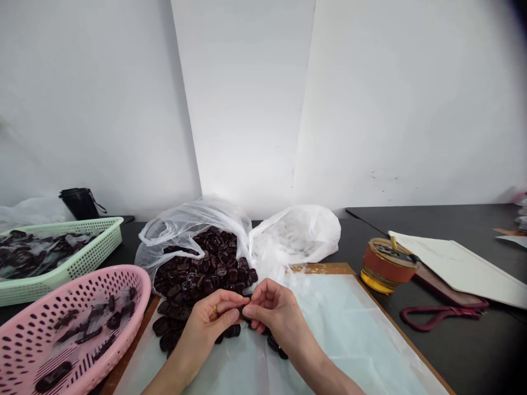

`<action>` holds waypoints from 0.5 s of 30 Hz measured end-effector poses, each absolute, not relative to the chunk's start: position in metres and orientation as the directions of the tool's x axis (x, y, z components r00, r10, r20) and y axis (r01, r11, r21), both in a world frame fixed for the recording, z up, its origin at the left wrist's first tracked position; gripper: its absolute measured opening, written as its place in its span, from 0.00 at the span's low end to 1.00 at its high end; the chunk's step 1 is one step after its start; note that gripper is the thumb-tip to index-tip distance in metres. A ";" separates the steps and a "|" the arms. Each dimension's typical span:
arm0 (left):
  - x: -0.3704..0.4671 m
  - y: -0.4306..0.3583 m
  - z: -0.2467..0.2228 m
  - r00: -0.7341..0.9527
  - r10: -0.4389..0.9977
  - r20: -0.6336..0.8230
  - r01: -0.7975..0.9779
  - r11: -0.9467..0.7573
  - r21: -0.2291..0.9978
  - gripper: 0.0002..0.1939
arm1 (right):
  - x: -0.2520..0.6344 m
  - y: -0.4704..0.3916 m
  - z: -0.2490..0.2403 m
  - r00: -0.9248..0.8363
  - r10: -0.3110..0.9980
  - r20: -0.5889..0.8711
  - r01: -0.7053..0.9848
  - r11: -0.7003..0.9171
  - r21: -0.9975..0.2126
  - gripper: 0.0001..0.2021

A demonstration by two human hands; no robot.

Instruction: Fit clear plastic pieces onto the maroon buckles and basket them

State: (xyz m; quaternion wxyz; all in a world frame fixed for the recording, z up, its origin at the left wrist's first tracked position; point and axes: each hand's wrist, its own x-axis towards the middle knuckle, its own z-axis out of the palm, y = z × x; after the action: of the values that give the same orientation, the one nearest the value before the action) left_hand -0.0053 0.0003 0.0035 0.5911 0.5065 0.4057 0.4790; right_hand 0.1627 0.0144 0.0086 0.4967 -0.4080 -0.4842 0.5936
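Well, closest to my view is a small dark piece (244,314), nearly black and mostly covered by fingers, so I can't make out its full shape. It sits above the near part of a pale sheet (341,329), in front of the pile. My left hand (211,319), a gold-coloured ring on one finger, reaches in from the lower left, and my right hand (276,310) slants in from the lower right, wrists apart, fingertips meeting. Both grips are closed in a pinch on that piece, thumbs against bent fingers.

Just beside my left hand, oblong dark brown pieces (172,325) lie on the sheet, glossy and rounded at the ends. At left I have a pink perforated basket (138,280) with similar pieces, some in clear wrapping. Beyond my hands, a heap of glossy brown pieces (214,266) spills from a translucent plastic bag (164,225). Off right are a tool with dark red loop handles (448,311) and a tape roll (389,263). Farther back at left, a black cup (80,204) stands behind a green basket (99,247).
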 end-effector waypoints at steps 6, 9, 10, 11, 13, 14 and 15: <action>-0.006 0.000 -0.001 0.170 0.984 -0.056 -0.210 0.092 0.973 0.13 | 0.162 0.011 0.011 -0.168 0.985 0.029 -0.120 0.009 -0.993 0.12; -0.007 0.000 -0.001 0.183 0.981 -0.069 -0.213 0.108 0.971 0.13 | 0.160 0.009 0.011 -0.174 0.983 0.057 -0.082 0.043 -0.996 0.10; -0.007 0.000 0.001 0.185 0.980 -0.071 -0.208 0.110 0.972 0.13 | 0.160 0.009 0.012 -0.180 0.982 0.065 -0.069 0.053 -0.996 0.10; -0.007 0.000 0.002 0.183 0.981 -0.072 -0.203 0.109 0.973 0.13 | 0.160 0.008 0.012 -0.189 0.979 0.076 -0.049 0.068 -0.996 0.09; -0.006 0.000 0.005 0.167 0.985 -0.052 -0.197 0.085 0.977 0.15 | 0.162 0.007 0.013 -0.201 0.970 0.136 0.038 0.147 -0.988 0.08; -0.006 0.000 0.006 0.157 0.987 -0.032 -0.198 0.063 0.978 0.16 | 0.164 0.007 0.013 -0.213 0.959 0.189 0.104 0.215 -0.971 0.10; -0.005 0.000 0.007 0.146 0.989 -0.007 -0.206 0.037 0.978 0.18 | 0.165 0.007 0.014 -0.234 0.940 0.248 0.177 0.292 -0.940 0.14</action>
State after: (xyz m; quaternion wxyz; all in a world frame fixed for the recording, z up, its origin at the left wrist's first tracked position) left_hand -0.0055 -0.0001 0.0071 0.5900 0.4741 0.4128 0.5067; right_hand 0.1648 0.0066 0.0138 0.4537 -0.4209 -0.6635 0.4205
